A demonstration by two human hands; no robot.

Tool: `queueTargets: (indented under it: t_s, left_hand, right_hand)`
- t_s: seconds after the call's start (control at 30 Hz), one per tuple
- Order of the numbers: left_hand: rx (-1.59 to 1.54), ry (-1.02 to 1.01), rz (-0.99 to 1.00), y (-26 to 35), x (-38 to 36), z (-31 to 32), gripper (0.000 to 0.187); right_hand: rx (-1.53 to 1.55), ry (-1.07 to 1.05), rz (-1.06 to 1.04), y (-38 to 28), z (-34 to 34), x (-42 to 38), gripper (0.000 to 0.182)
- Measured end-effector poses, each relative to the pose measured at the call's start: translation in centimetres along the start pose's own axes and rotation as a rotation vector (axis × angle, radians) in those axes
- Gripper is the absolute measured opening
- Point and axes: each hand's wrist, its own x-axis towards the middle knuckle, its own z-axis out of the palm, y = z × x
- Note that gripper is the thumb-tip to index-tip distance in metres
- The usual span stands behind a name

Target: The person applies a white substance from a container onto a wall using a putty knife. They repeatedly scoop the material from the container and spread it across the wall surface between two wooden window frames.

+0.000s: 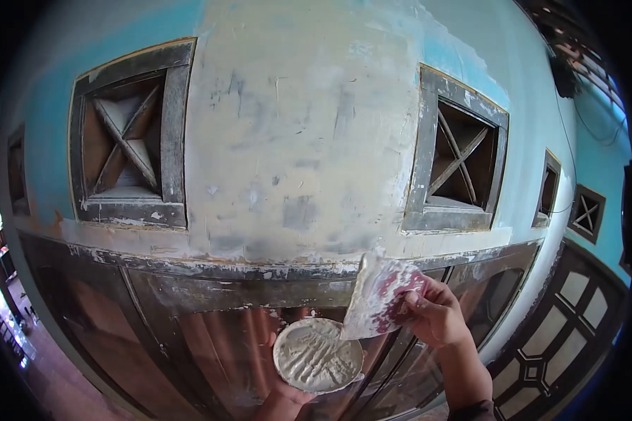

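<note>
My left hand (293, 394) holds a round shallow bowl of putty (318, 355) from below, fingers wrapped round its side. The pale grey putty has ridges scraped across its surface. My right hand (437, 313) grips a flat red spreader (393, 293) between thumb and fingers, thickly smeared with whitish putty. The spreader's lower corner is at the right rim of the bowl; whether it touches cannot be made out. Behind both hands rises a wall (295, 140) with a broad cream patch, grey marks and small scratches.
Wooden vents with crossed bars flank the patch, one at left (130, 137) and one at right (460, 151). A worn dark wooden ledge (211, 270) runs below, above glazed panels with reddish curtains (225, 351). A panelled door (558, 330) stands at far right.
</note>
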Motion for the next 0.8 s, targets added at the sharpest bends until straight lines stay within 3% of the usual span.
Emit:
queueTargets:
  t_s: [0.07, 0.17, 0.23, 0.3, 0.37, 0.4, 0.43, 0.5, 0.6, 0.67, 0.8]
  left_hand:
    - [0.006, 0.001, -0.016, 0.5, -0.1, 0.1, 0.080]
    - [0.002, -0.097, -0.097, 1.3, -0.5, -0.3, 0.082]
    - [0.144, 0.140, -0.072, 1.6, -0.8, -1.5, 0.093]
    - [0.139, 0.093, -0.068, 2.1, -1.0, -1.6, 0.093]
    - [0.109, 0.132, 0.044, 2.8, -1.3, -2.5, 0.090]
    - [0.212, 0.074, 0.210, 2.7, -0.6, 1.1, 0.086]
    - [0.211, 0.064, 0.219, 3.2, -0.3, 1.7, 0.086]
    - [0.191, 0.064, 0.267, -1.1, -4.2, -2.5, 0.087]
    - [0.171, 0.075, 0.311, -7.3, -9.4, -8.2, 0.087]
    - [0.160, 0.085, 0.328, -3.7, -9.5, -6.5, 0.087]
    - [0.126, 0.089, 0.373, 13.1, -7.2, 1.7, 0.087]
  right_hand:
    - [-0.039, -0.024, 0.011, 0.0, 0.0, 0.5, 0.030]
    - [-0.053, -0.033, -0.170, -2.3, 2.6, 1.9, 0.031]
    - [-0.199, 0.050, -0.396, -4.1, 3.1, 4.2, 0.034]
    - [-0.427, 0.059, -0.644, -6.7, 4.9, 7.0, 0.033]
    - [-0.910, 0.067, -0.934, -10.2, 3.4, 10.3, 0.031]
    - [-1.179, 0.228, -1.030, -11.7, 4.8, 11.2, 0.029]
    - [-1.447, 0.393, -1.116, -13.2, 6.4, 12.2, 0.028]
    - [-1.592, 0.404, -1.416, -15.7, 7.8, 15.6, 0.028]
    - [-1.703, 0.425, -1.419, -18.9, 8.8, 19.7, 0.031]
    - [-1.693, 0.400, -1.416, -20.1, 8.8, 22.1, 0.034]
    - [-1.724, 0.322, -1.541, -20.9, 8.9, 26.2, 0.040]
